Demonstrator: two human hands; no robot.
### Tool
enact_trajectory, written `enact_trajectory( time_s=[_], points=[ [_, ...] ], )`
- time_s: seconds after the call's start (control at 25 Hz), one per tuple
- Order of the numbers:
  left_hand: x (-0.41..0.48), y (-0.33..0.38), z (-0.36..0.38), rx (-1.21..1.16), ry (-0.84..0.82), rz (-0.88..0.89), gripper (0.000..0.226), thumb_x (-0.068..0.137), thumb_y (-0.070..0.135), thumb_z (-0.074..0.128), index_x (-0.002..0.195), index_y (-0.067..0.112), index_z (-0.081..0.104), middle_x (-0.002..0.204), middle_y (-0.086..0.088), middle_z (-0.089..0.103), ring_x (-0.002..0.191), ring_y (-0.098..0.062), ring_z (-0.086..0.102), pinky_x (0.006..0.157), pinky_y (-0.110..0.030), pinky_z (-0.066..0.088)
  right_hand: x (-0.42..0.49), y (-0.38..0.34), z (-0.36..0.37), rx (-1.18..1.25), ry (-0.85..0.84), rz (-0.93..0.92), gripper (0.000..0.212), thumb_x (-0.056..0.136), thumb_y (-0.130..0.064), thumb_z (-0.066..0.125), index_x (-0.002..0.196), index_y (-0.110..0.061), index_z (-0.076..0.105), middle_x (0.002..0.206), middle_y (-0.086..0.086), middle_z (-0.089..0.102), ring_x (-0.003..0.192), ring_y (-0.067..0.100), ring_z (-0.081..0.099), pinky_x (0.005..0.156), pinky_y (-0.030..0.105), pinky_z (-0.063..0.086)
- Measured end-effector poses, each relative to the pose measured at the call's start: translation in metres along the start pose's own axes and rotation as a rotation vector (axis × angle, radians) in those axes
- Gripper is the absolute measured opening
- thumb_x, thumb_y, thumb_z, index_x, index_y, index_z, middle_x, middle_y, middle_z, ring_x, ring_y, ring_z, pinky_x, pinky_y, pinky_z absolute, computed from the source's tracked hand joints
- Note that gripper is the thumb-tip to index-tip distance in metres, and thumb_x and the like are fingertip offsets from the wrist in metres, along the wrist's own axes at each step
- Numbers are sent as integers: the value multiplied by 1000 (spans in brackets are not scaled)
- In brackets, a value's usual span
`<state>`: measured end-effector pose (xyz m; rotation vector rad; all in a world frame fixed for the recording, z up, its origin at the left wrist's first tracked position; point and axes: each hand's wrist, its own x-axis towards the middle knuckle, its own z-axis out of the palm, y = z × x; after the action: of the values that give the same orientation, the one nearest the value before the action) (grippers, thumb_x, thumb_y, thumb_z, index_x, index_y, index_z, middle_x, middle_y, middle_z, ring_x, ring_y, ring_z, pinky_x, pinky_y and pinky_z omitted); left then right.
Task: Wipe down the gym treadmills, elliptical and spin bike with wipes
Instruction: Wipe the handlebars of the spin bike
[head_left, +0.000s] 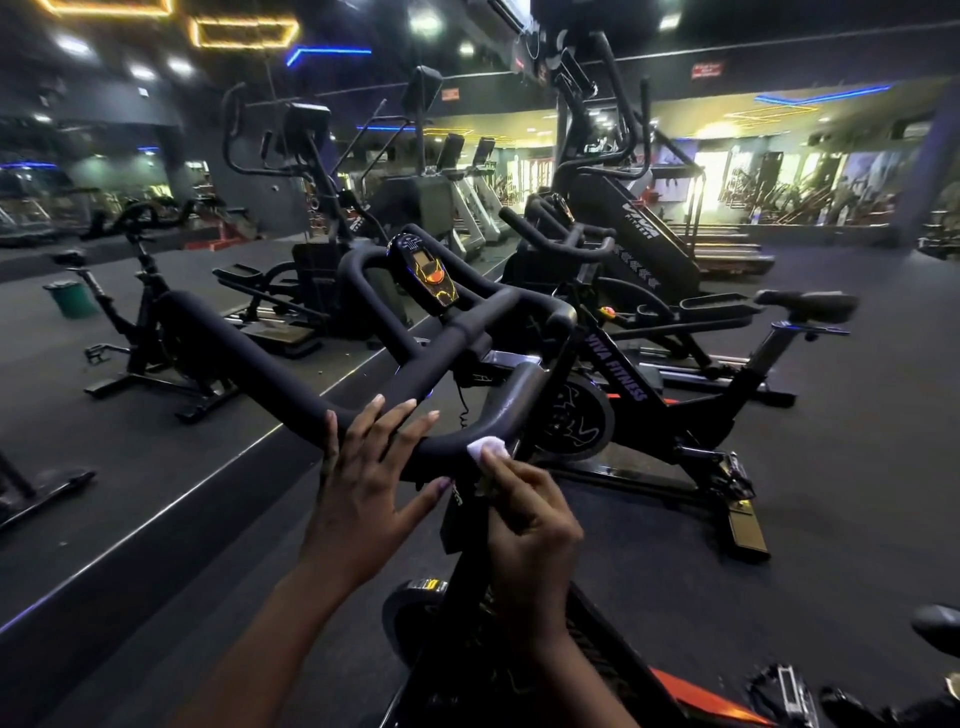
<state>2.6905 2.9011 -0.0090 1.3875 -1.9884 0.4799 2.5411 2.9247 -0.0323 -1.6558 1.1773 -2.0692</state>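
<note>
L bar arm: the handlebar (270, 364) runs up and away to your left, with dark foam all along it. From what shows, the wipe is nowhere near this stretch, so plan long strokes out to the tip.
L hand: your left hand (363, 478) lies flat over the near cross part of the bar. Fingers are straight and spread, thumb out to the side, gripping nothing. Use it to steady the bar, but lift it when the wipe gets there so you don't skip the patch under your palm.
Console: the small screen (426, 275) sits at the middle of the bars, beyond your hands. Go light on it, w/ no squeezing liquid onto the display.
Wipe: the white wipe (488, 448) is bunched small and pressed on the near bend of the bar, just right of your L fingertips. Only a little of it shows. Prob. better to open it out so more cloth touches the foam, and wrap it round the tube to get the underside too.
R hand: your right hand (530, 525) pinches the wipe betw. thumb and curled fingers. Twist your wrist as you slide.
Bike: the spin bike (467, 582) you're on stands right below your arms. Its frame and seat are mostly out of view, so do them after the bars.
Next bike: a second bike (623, 395) stands near, to the right.
</note>
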Motion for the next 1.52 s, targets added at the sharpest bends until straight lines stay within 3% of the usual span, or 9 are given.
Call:
enact_trajectory(
  time_s=[0.24,0.44,0.6,0.76,0.88,1.08,1.24,1.32,1.52],
  points=[
    [-17,-4,-7,-3,11,28,59,89,55,35,142,28,33,146,1,38,141,-19,21,115,-38,2,123,3,-19,-551,-412,-263,24,82,-1,59,101,-9,72,107,8,68,100,24,62,84,28,48],
    [-18,-7,-4,-25,25,27,58,87,44,40,142,28,32,147,1,37,142,-19,19,116,-40,4,104,-11,-9,-878,-693,-382,25,87,-10,50,106,-11,66,113,5,61,102,23,51,75,33,48],
    [-25,4,-6,-275,136,-117,52,90,47,42,139,32,35,150,3,31,144,-13,15,117,-34,9,70,-33,-3,-701,-708,-492,25,82,-8,56,104,-14,66,107,1,62,94,21,54,66,31,48],
    [-29,18,-15,-763,318,-458,60,78,57,50,134,50,31,150,14,17,140,3,16,107,-8,21,93,-36,19,-182,-695,-407,22,77,-10,62,96,-11,74,97,1,72,87,10,65,73,16,48],
    [-19,21,-13,-1100,405,-716,68,69,61,54,128,59,20,152,16,14,136,6,23,105,-17,28,112,-40,50,-122,-849,-501,30,81,-14,53,104,-10,72,106,5,70,95,13,65,79,24,50],
    [-2,29,-7,-1198,479,-888,78,84,55,49,146,45,3,158,3,15,135,-12,37,112,-41,33,119,-24,65,-143,-1154,-790,26,84,-20,55,93,-1,70,94,10,65,83,20,64,69,35,49],
    [7,37,0,-1168,525,-980,72,90,45,43,148,42,1,157,3,17,129,-14,42,102,-39,41,131,-1,35,67,-1281,-443,17,81,-21,61,87,-9,70,95,-4,68,87,8,65,72,27,52],
    [16,38,4,-1080,566,-1012,72,93,45,46,148,40,0,158,9,9,135,-9,31,110,-40,34,144,4,18,75,-1333,-509,16,83,-13,65,96,-7,73,103,0,67,93,6,64,78,23,51],
    [44,40,10,-916,672,-1126,75,95,46,47,151,28,0,158,-1,8,143,-13,17,102,-17,17,188,7,48,44,-1068,-666,29,80,7,60,95,-13,75,99,0,70,87,-6,58,74,1,37]
  ],
)
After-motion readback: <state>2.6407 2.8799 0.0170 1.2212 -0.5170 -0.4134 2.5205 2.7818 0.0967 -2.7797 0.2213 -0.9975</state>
